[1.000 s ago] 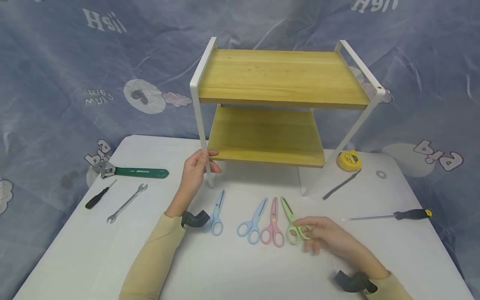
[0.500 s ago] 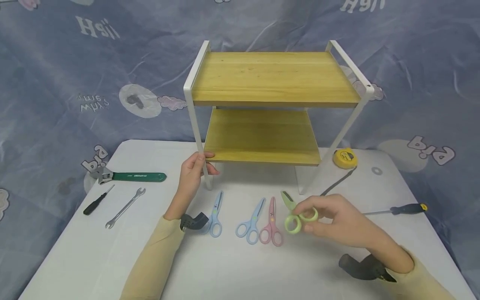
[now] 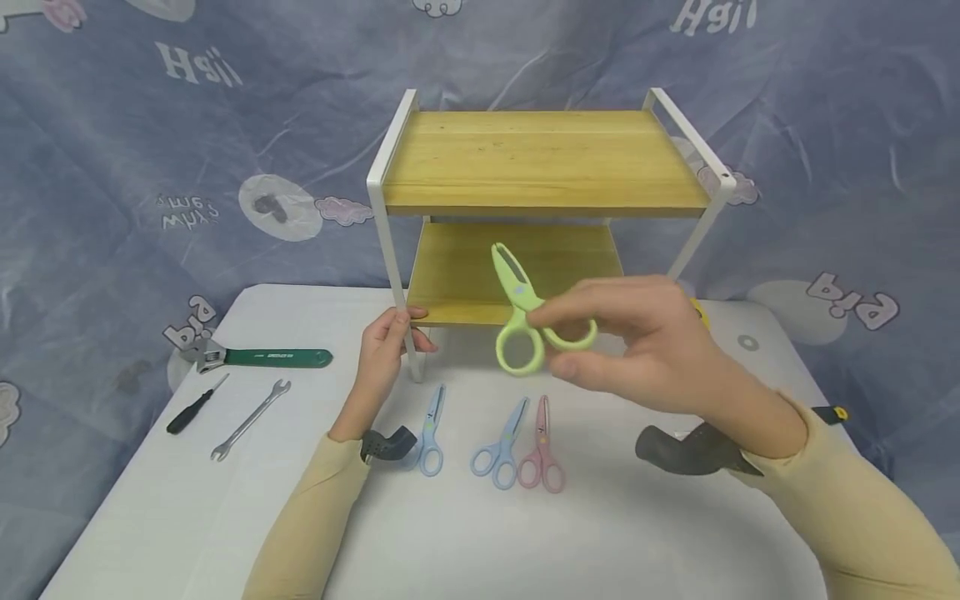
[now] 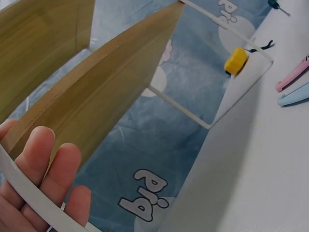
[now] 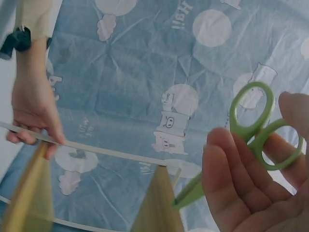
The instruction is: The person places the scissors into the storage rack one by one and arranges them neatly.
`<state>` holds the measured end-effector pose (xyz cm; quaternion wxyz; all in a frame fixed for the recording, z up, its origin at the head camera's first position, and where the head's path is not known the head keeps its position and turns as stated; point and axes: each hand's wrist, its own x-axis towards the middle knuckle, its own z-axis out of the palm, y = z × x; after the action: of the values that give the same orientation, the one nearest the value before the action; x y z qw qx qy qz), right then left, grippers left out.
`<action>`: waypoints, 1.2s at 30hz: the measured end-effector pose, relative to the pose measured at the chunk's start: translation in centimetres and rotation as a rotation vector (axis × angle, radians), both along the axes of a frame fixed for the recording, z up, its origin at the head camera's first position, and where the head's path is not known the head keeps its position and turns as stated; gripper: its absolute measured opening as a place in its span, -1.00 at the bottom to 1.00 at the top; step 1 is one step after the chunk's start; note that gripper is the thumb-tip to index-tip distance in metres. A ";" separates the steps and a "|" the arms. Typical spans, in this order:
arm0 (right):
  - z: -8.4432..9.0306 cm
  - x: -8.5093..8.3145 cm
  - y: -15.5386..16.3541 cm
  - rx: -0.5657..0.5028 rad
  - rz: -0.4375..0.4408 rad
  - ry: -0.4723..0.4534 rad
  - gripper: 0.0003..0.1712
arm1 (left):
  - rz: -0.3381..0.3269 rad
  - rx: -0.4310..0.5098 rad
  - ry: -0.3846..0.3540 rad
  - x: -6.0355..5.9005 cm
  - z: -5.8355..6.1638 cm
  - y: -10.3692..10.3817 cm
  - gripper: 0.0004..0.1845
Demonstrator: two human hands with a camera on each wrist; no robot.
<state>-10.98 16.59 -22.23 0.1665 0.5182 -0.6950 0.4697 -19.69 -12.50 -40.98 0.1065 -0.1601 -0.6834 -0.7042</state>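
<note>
Head view: your right hand (image 3: 637, 350) has lifted the green scissors (image 3: 525, 321) off the table (image 3: 525, 533), pinching their handles before the lower shelf (image 3: 517, 267); your left hand (image 3: 386, 342) still grips the rack's leg (image 3: 397, 292).

Left hand (image 4: 34, 179) grips the shelf's white leg (image 4: 29, 195); yellow tape measure (image 4: 235, 61) beyond the wooden boards (image 4: 91, 101).

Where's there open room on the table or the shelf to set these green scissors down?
Both wooden boards of the shelf are bare. The table is free in front of the scissors row, between the two sleeves. It is crowded at the left edge by the wrenches and screwdriver.
</note>
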 end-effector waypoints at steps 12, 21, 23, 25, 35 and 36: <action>4.9 -4.4 -4.9 0.141 -0.297 0.075 -0.69 | -0.016 0.015 -0.007 -0.1 -0.2 0.0 -0.44; 7.4 -8.4 -7.6 0.335 -0.461 0.015 -0.74 | -0.002 0.003 0.006 -0.1 -0.3 -0.1 -0.46; 7.4 -9.3 -8.1 0.412 -0.473 0.006 -0.72 | -0.001 0.009 0.007 -0.1 -0.2 -0.1 -0.47; 7.3 -10.1 -8.4 0.517 -0.483 -0.013 -0.66 | -0.004 0.013 0.003 -0.2 -0.3 -0.1 -0.47; 6.8 -11.0 -8.8 0.644 -0.524 -0.106 -0.63 | -0.008 0.003 0.009 -0.4 -0.4 -0.1 -0.43; 6.8 -11.0 -8.9 0.649 -0.530 -0.107 -0.63 | -0.008 0.003 0.009 -0.3 -0.4 -0.1 -0.43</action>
<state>-21.99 7.70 -15.40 0.0735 0.3222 -0.9238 0.1935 -20.02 -12.65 -41.38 0.1070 -0.1657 -0.6812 -0.7050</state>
